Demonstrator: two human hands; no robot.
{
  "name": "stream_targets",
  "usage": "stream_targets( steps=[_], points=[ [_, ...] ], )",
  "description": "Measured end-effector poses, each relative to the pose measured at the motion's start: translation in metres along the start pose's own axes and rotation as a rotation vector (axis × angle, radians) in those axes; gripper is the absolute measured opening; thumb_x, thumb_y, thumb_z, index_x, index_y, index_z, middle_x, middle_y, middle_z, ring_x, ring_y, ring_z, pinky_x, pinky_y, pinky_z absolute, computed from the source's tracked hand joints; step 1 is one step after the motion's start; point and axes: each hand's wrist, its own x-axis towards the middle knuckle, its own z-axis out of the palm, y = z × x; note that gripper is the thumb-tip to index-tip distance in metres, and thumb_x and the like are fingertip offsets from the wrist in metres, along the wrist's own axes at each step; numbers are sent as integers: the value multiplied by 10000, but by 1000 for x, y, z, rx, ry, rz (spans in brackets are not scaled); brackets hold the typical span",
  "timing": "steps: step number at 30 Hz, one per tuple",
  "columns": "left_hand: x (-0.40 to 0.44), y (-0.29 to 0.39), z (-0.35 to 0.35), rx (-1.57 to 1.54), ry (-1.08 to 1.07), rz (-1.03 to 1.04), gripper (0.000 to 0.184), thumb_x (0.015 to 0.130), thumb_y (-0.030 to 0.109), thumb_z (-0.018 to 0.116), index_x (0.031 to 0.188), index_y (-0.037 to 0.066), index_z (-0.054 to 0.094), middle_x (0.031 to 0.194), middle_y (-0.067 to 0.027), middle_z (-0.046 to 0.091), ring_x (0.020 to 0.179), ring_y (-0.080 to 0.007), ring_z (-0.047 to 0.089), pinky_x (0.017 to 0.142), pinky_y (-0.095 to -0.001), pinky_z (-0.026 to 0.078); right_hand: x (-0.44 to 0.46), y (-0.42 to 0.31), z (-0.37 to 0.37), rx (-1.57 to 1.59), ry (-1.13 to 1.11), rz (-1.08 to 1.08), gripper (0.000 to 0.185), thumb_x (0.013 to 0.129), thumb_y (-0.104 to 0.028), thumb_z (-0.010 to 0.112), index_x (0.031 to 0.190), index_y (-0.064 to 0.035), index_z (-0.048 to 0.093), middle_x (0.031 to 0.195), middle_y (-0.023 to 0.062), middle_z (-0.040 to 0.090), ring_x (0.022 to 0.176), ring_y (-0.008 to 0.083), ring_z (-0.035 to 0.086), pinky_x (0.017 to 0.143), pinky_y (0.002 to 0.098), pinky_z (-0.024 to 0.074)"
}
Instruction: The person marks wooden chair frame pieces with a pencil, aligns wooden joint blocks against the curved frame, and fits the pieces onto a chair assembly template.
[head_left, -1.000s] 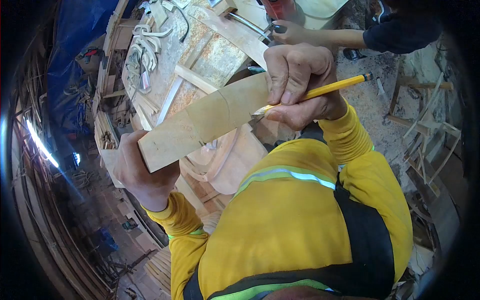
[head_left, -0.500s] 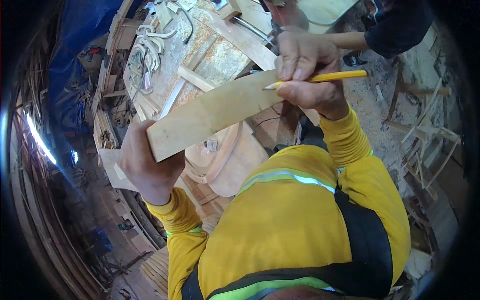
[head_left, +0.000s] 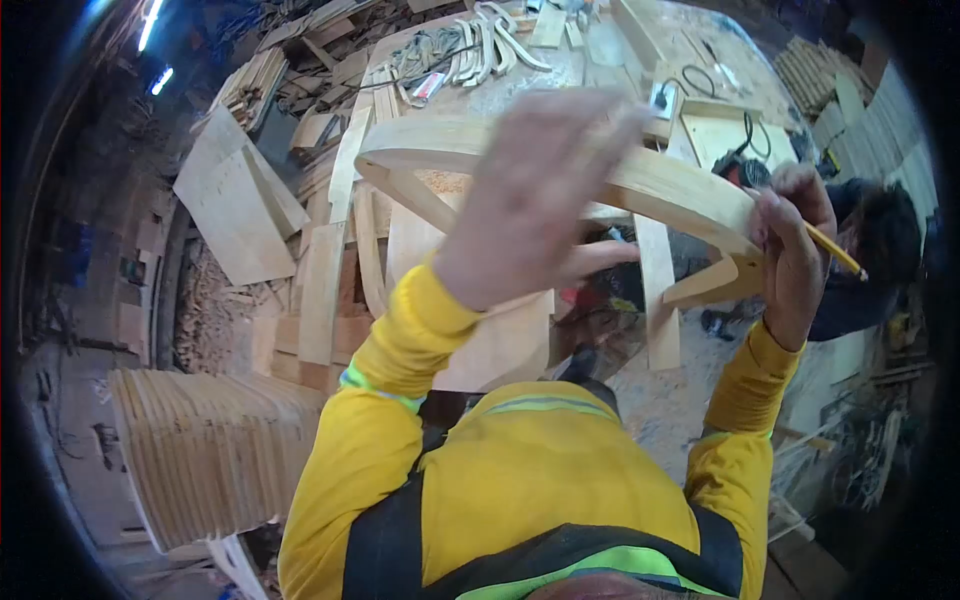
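A bent, pale wooden frame (head_left: 675, 192) spans the view in front of me, its long curved band running left to right. My left hand (head_left: 535, 200) is in front of the middle of the band, blurred, with fingers stretched out and the thumb apart. Whether it touches the wood I cannot tell. At the band's right end, my right hand (head_left: 797, 245) has its fingers against the wood. A yellow pencil (head_left: 838, 252) is held in that same hand, its rear end pointing down and right; its tip is hidden.
Behind the frame, a worktable (head_left: 555, 78) carries curved wooden pieces (head_left: 490, 45), cable and offcuts. A power tool (head_left: 745, 170) lies near my right hand. Another person (head_left: 870, 250) is at the right. A stack of curved slats (head_left: 215, 450) stands lower left, and flat boards (head_left: 240, 205) lean beyond it.
My left hand has come off the wood's left end and moved to the middle. The pencil tip no longer rests on the wood's face. My view has turned, showing the bent frame.
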Motion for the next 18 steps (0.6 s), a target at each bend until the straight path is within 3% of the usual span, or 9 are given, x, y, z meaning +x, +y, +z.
stream_targets(
  steps=[2, 4, 6, 12, 15, 17, 18],
  points=[
    [-45, -38, -34, 44, 143, -111, 1044, 585, 416, 943, 1437, 37, 473, 1384, -177, 521, 1313, -358, 480, 1136, -487, 362, -2, 2, -6, -44, 32, 8, 121, 902, -52, 665, 923, -50, 547, 810, -5, 541, 617, 42, 484, 536, 175, 376],
    [-96, -86, -61, 150, 188, -297, 1152, 542, 410, 976, 1472, 23, 416, 1413, -189, 513, 1346, -355, 466, 1133, -455, 382, -5, 2, -10, -17, 35, 18, 134, 902, -52, 666, 939, -51, 537, 830, 3, 529, 606, 48, 482, 532, 180, 379],
    [-142, -138, -66, -39, 219, -497, 1143, 554, 390, 985, 1473, 33, 407, 1410, -183, 522, 1337, -336, 481, 1135, -435, 383, -6, 3, -11, -53, 37, -15, 141, 901, -46, 661, 948, -52, 529, 848, 7, 521, 604, 54, 480, 532, 185, 384],
    [-229, -228, -21, -459, 165, -635, 887, 628, 249, 975, 1359, 31, 521, 1257, -121, 632, 1176, -214, 604, 1034, -366, 478, -6, -2, -2, -193, 73, -38, 154, 904, -31, 637, 904, -69, 489, 842, 3, 477, 597, 58, 433, 537, 200, 371],
    [-231, -219, 5, -1061, 294, -779, 686, 664, 197, 952, 1235, 33, 610, 1112, -82, 687, 1043, -145, 643, 934, -315, 523, -2, -16, 24, -326, 73, -8, 145, 917, -30, 625, 920, -61, 484, 870, 12, 467, 626, 60, 421, 568, 211, 377],
    [-232, -223, 12, -1024, 330, -735, 609, 677, 199, 945, 1176, 39, 636, 1044, -66, 698, 971, -125, 648, 878, -299, 534, 11, -22, 73, -410, 56, -62, 142, 914, -27, 625, 924, -60, 487, 857, 4, 462, 645, 62, 420, 581, 217, 381],
    [-232, -225, 14, -1010, 343, -714, 570, 683, 200, 942, 1147, 42, 650, 1010, -59, 704, 935, -115, 650, 850, -291, 539, 19, -21, 111, -632, -34, -144, 151, 881, -5, 644, 903, -57, 504, 841, -3, 465, 662, 72, 429, 592, 225, 386]
  ],
)
